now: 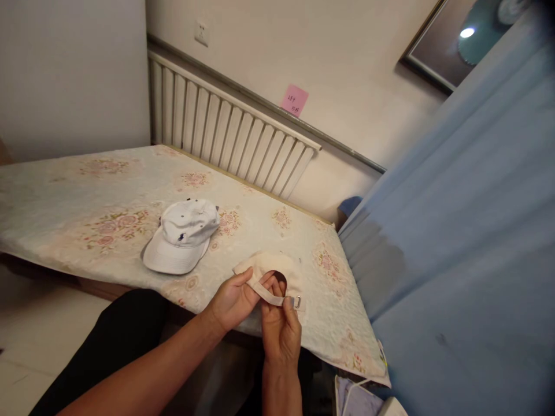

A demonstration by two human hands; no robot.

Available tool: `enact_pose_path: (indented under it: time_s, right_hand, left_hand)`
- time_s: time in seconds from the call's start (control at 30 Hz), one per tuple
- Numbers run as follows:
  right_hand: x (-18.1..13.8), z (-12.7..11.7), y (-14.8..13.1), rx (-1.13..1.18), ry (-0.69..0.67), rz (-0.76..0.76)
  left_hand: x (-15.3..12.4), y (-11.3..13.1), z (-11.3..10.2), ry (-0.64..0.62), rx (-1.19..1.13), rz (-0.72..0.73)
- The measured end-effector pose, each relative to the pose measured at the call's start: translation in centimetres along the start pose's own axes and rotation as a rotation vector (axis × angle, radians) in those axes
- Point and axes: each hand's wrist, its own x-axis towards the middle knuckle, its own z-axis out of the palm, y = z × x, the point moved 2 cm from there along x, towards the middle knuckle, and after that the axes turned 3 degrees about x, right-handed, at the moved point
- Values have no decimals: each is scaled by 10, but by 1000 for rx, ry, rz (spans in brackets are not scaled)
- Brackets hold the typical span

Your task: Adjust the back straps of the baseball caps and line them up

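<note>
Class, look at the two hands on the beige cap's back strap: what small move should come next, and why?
Probably draw the beige fabric strap a little further through the small metal buckle. The left hand pinches the strap and the right hand pinches it beside the buckle, with the beige cotton cap lying on the floral quilted cover.

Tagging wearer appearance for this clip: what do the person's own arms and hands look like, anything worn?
Both forearms are bare as far as the view shows: no sleeves, gloves, watch or bracelets. The left hand and right hand show no rings that I can make out. Dark black clothing covers the leg below the left arm.
</note>
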Motion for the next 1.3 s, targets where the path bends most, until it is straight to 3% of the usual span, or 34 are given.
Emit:
enact_pose_path:
  time_s: [0.47, 0.63, 0.8, 1.03, 1.3]
  right_hand:
    - [2, -2, -4, -47, 36, 66]
    - [-3, 7, 2, -45, -77, -14]
    - [-10, 11, 18, -93, -160, 41]
    - [-6, 12, 25, -220, 5, 4]
    - [-4, 13, 8, -97, -91, 16]
  left_hand:
    - [1, 6, 1, 56, -21, 27]
    - [0, 2, 4, 46, -35, 23]
    - [-3, -3, 5, 81, -30, -13]
    - [-7, -6, 8, 22, -25, -5]
    - [3, 9, 2, -33, -148, 93]
